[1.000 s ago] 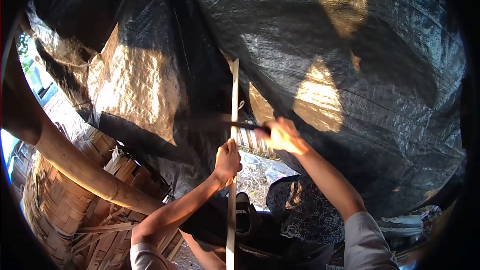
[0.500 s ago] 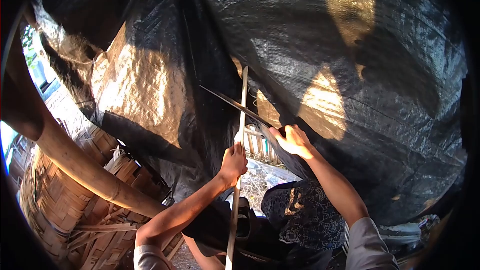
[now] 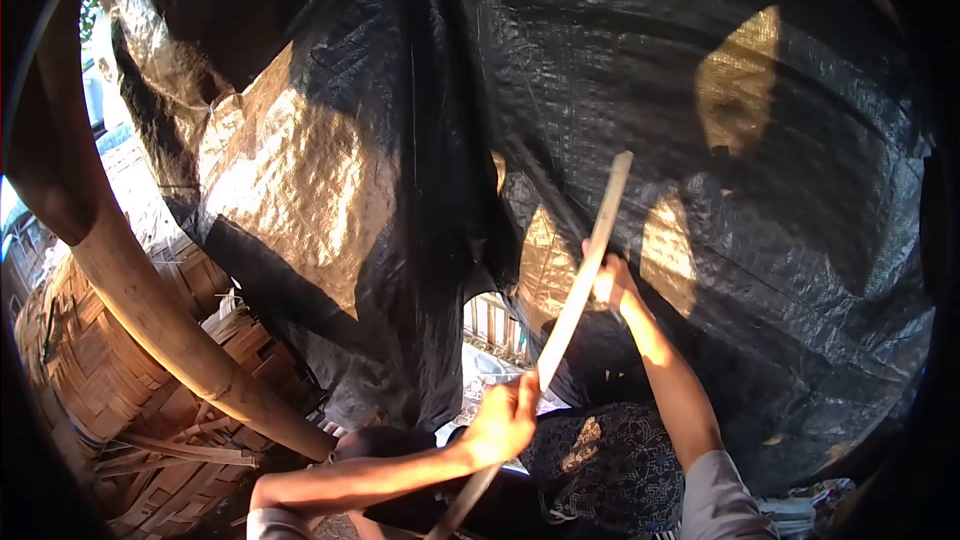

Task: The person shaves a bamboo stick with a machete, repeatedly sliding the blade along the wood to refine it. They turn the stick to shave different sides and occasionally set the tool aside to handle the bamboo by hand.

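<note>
A: The left hand [image 3: 508, 418] has its fingers wrapped round the bamboo strip [image 3: 580, 280], which slants up before the black tarp [image 3: 420, 140].

B: The right hand [image 3: 612, 280] grips it higher; whether its fingers hold a blade cannot be told. Steady low grip, short controlled strokes.

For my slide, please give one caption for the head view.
Left hand grips a bamboo strip; right hand meets it higher, before black tarp.

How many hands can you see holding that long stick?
2. The left hand grips the bamboo strip low down, near the bottom middle. The right hand is higher up, right beside the strip in front of the black tarp; its grip is partly hidden.
</note>
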The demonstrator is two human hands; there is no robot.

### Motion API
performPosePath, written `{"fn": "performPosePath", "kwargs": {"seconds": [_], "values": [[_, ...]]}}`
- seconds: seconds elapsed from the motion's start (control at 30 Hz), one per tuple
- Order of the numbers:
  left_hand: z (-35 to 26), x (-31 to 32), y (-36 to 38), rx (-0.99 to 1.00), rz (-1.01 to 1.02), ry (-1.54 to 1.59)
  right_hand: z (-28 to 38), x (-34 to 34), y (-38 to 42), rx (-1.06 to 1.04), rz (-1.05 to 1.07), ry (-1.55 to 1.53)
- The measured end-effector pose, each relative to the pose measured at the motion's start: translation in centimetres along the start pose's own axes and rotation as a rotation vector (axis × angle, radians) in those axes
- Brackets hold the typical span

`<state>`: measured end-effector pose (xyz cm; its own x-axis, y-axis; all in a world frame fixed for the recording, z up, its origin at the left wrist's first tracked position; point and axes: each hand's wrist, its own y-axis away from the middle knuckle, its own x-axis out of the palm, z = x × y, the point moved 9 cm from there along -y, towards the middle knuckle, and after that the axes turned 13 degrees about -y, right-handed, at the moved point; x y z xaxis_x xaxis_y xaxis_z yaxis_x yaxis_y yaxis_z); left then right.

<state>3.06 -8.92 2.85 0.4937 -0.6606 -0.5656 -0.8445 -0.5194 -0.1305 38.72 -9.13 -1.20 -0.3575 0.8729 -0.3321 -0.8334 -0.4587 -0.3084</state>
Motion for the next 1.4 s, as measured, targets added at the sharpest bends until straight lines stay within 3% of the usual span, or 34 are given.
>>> {"fn": "performPosePath", "kwargs": {"seconds": [0.07, 0.1, 0.2, 0.27, 0.37, 0.4, 0.47, 0.53, 0.6, 0.73, 0.8, 0.87, 0.9, 0.93, 1.0, 1.1, 1.23, 1.33, 1.4], "values": [[-0.7, -0.2, -0.5, 0.037, -0.030, 0.080, -3.9, 1.7, 0.5, -0.225, 0.094, 0.175], [-1.0, -0.4, -0.6, 0.060, -0.056, 0.150, 0.0, 1.3, 4.4, 0.021, 0.162, 0.309], [0.1, -1.4, -2.1, 0.017, -0.121, 0.308, 5.9, 0.9, 11.0, 0.071, 0.340, 0.690], [-1.0, -2.7, -1.9, 0.092, -0.155, 0.245, 5.3, 0.6, 12.2, 0.016, 0.382, 0.769], [-2.1, -3.6, -1.4, 0.180, -0.102, 0.145, 3.6, 0.8, 13.8, -0.134, 0.620, 1.109], [-2.4, -3.4, -1.0, 0.227, -0.085, 0.095, 3.1, 0.4, 14.4, -0.280, 0.607, 1.203], [-3.0, -3.2, 0.0, 0.281, -0.080, 0.070, 1.0, -1.0, 15.4, -0.307, 0.697, 1.328], [-3.7, -2.7, 0.7, 0.314, -0.039, 0.083, -0.5, -3.5, 16.8, -0.040, 0.774, 1.464], [-3.5, -1.9, 1.1, 0.238, 0.043, 0.147, -3.0, -6.4, 17.9, 0.054, 0.790, 1.437], [-2.1, -0.4, 2.5, 0.260, -0.075, 0.135, -5.6, -12.5, 22.2, 0.246, 0.685, 1.310], [-0.3, 1.4, 3.5, 0.210, -0.052, 0.210, -5.7, -16.2, 24.9, 0.387, 0.422, 1.155], [1.2, 2.8, 5.2, 0.072, -0.013, 0.367, -8.6, -18.2, 28.2, 0.394, 0.389, 1.089], [2.4, 3.9, 6.2, -0.054, 0.013, 0.562, -9.7, -19.2, 30.2, 0.496, 0.336, 0.920], [2.9, 4.1, 7.2, -0.075, 0.028, 0.562, -10.8, -20.1, 32.3, 0.594, 0.277, 0.749], [5.1, 5.4, 9.6, -0.334, 0.183, 0.661, -11.8, -20.9, 36.0, 0.637, 0.265, 0.662], [7.6, 6.3, 12.1, -0.314, 0.166, 0.653, -12.2, -21.3, 40.3, 0.695, 0.052, 0.362], [9.6, 6.7, 14.8, -0.201, 0.138, 0.610, -11.6, -19.3, 44.5, 0.717, -0.040, 0.060], [10.5, 7.4, 17.7, -0.241, 0.147, 0.548, -9.2, -18.8, 45.7, 0.609, -0.173, 0.100], [11.1, 8.3, 19.7, -0.268, 0.212, 0.505, -10.3, -18.7, 47.0, 0.663, -0.162, 0.062]]}}
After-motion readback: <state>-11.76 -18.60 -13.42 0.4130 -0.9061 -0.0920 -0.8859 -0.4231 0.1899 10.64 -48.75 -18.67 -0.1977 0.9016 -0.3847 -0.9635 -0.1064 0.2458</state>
